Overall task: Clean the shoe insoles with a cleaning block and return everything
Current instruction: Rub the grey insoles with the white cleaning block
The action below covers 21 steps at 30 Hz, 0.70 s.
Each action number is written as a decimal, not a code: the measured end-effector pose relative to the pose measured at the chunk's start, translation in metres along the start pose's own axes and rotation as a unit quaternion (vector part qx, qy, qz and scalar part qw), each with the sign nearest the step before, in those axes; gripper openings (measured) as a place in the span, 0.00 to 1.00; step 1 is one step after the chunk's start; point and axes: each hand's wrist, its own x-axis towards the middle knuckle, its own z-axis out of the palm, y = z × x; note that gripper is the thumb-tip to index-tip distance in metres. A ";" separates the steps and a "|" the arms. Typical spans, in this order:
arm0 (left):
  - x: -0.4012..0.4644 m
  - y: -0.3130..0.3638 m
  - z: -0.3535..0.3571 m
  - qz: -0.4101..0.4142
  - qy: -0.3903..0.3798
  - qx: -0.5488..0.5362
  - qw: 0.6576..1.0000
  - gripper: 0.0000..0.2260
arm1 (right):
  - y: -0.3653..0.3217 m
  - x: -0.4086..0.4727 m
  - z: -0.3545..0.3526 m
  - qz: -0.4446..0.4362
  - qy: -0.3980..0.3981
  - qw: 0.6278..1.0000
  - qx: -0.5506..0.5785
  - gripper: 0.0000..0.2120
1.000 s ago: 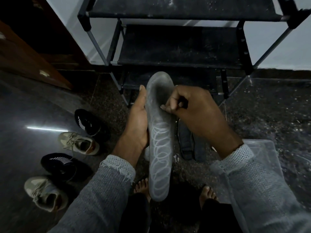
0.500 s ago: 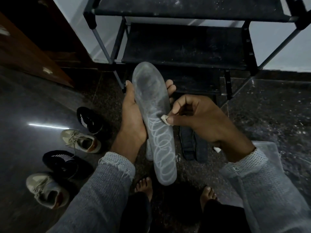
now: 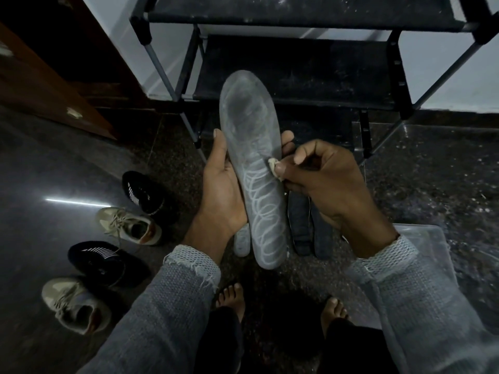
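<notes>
One smooth, loop-marked grey insole (image 3: 253, 168)

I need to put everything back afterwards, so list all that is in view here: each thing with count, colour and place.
Held insole: 1, grey with pale loop marks, upright between the hands.
Cleaning block: 1, pale, small, against the held insole's right edge.
Pale insole: 1, light grey, on the floor, mostly hidden behind the held one.
Dark insoles: 2, dark grey, on the floor side by side, right of the held insole.
Black shoes: 2, black with white stripes, floor at left.
Beige shoes: 2, beige, floor at left, alternating with the black ones.
Shoe rack: 1, black shelves, grey poles, against the wall.
Plastic container: 1, clear, floor at right.
Left hand: grips the held insole.
Right hand: pinches the cleaning block.
Bare feet: 2, bottom centre.
</notes>
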 end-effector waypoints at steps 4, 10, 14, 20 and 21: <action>0.000 -0.001 -0.001 -0.001 0.015 0.021 1.000 0.37 | 0.000 -0.001 0.001 -0.045 -0.015 0.998 -0.038 0.12; 0.000 -0.006 0.003 -0.013 -0.002 0.031 0.999 0.35 | 0.003 0.001 0.005 -0.175 0.085 0.959 -0.208 0.10; 0.002 -0.008 0.001 0.002 0.014 0.036 0.999 0.31 | 0.007 -0.003 0.014 -0.205 0.095 0.931 -0.287 0.10; -0.001 -0.002 0.000 -0.007 0.020 0.035 0.999 0.34 | 0.002 -0.007 0.022 -0.182 0.011 0.954 -0.240 0.10; -0.002 -0.003 0.001 -0.008 0.018 0.042 0.999 0.32 | 0.002 -0.005 0.019 -0.187 0.037 0.952 -0.240 0.10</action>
